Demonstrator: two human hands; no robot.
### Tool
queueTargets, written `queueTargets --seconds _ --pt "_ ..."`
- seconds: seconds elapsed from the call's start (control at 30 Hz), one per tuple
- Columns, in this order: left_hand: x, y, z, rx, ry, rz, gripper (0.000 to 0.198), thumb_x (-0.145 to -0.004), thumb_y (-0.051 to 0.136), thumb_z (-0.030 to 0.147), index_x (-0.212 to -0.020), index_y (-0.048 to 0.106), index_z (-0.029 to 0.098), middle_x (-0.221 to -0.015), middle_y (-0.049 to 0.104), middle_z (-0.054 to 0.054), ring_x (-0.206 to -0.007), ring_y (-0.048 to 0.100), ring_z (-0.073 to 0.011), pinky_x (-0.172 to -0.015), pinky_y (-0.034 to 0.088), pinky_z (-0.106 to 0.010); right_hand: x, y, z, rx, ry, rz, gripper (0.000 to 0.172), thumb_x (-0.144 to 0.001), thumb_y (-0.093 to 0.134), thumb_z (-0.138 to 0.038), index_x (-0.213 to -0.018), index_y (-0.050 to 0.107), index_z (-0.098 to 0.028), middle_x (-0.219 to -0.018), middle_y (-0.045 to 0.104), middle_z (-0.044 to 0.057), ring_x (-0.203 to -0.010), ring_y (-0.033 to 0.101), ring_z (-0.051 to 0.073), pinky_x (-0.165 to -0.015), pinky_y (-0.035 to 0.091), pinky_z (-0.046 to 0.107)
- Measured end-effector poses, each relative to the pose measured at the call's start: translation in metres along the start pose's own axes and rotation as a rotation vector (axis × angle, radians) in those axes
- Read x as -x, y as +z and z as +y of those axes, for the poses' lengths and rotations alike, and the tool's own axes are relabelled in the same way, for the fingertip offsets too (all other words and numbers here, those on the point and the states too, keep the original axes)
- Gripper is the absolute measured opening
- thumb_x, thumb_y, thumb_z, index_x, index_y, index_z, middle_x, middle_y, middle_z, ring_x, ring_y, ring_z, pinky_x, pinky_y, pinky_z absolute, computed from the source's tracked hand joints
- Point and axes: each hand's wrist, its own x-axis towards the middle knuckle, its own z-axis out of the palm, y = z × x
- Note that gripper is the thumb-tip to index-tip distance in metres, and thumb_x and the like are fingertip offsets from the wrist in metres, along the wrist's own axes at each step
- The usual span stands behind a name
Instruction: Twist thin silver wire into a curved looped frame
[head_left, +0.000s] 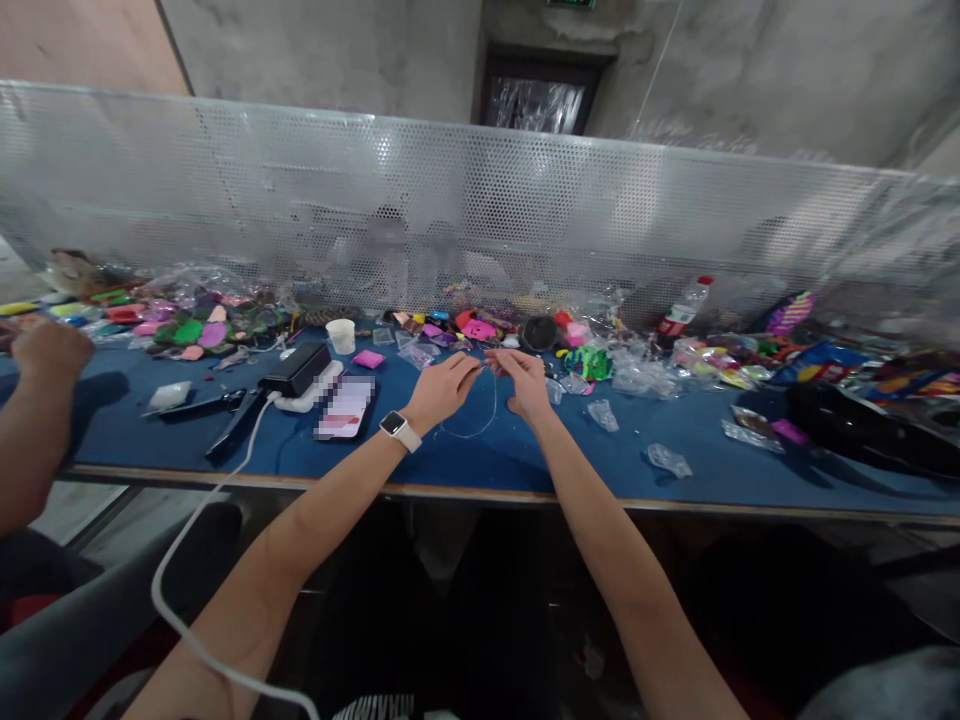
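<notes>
My left hand [444,390] wears a watch [394,425] on a pale strap and is closed in a pinch. My right hand [525,382] is pinched too, its fingertips almost meeting those of the left above the blue table [457,470]. A thin pale string [493,412] runs from the fingertips and curves in a loose loop between the hands. Anything smaller at the fingertips is too tiny to make out. Left of my left hand lie a phone [345,408] and a small pink packet [368,359].
A black box [298,370], a white cable [251,450] and a dark-handled tool [236,425] lie at left. A paper cup [341,336] and a red-capped bottle [684,312] stand behind. Colourful scraps line a perforated metal screen [450,200]. Another person's hand [52,350] is at far left.
</notes>
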Motion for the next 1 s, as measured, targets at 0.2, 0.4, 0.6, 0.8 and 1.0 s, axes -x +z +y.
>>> queueTargets --seconds 0.2,0.4,0.6,0.8,1.0 --pt "0.000 -0.005 -0.001 0.029 -0.029 0.085 0.033 -0.118 0.043 0.036 -0.112 0.072 0.021 -0.105 0.075 -0.009 -0.088 0.071 -0.0203 -0.073 0.051 -0.030 0.004 -0.003 -0.005 0.166 -0.201 -0.113 0.039 -0.085 0.085 -0.065 -0.099 0.088 -0.029 -0.115 0.082 0.008 -0.108 0.074 0.029 -0.088 0.057 0.042" --pt "-0.001 -0.005 -0.005 -0.014 -0.042 0.055 0.035 -0.118 0.043 0.035 -0.110 0.074 0.021 -0.103 0.075 -0.010 -0.085 0.070 -0.0202 -0.070 0.048 -0.031 0.005 0.006 0.002 -0.006 0.045 -0.199 0.041 -0.082 0.086 -0.060 -0.102 0.081 -0.025 -0.084 0.082 0.004 -0.086 0.077 0.027 -0.081 0.057 0.040" --pt "-0.002 -0.004 -0.011 -0.081 -0.033 0.030 0.034 -0.117 0.044 0.031 -0.104 0.074 0.022 -0.098 0.072 -0.008 -0.080 0.068 -0.0200 -0.064 0.042 -0.032 0.006 0.008 -0.001 -0.140 0.111 -0.247 0.071 -0.063 0.098 -0.038 -0.127 0.068 -0.027 -0.082 0.079 -0.001 -0.081 0.075 0.023 -0.078 0.056 0.036" --pt "-0.001 -0.006 -0.010 -0.089 -0.042 0.033 0.031 -0.116 0.047 0.030 -0.104 0.074 0.023 -0.098 0.071 -0.008 -0.079 0.067 -0.0201 -0.065 0.041 -0.031 0.004 0.006 0.000 0.093 -0.007 -0.239 0.056 -0.066 0.099 -0.044 -0.112 0.073 -0.024 -0.083 0.079 0.001 -0.081 0.074 0.023 -0.083 0.056 0.039" --pt "0.000 -0.004 -0.012 -0.079 0.038 -0.033 0.028 -0.115 0.048 0.027 -0.109 0.074 0.023 -0.101 0.073 -0.007 -0.083 0.069 -0.0196 -0.065 0.043 -0.030 0.003 -0.006 -0.005 0.376 -0.303 -0.141 0.043 -0.076 0.096 -0.055 -0.104 0.083 -0.025 -0.101 0.080 0.007 -0.092 0.073 0.027 -0.086 0.056 0.044"
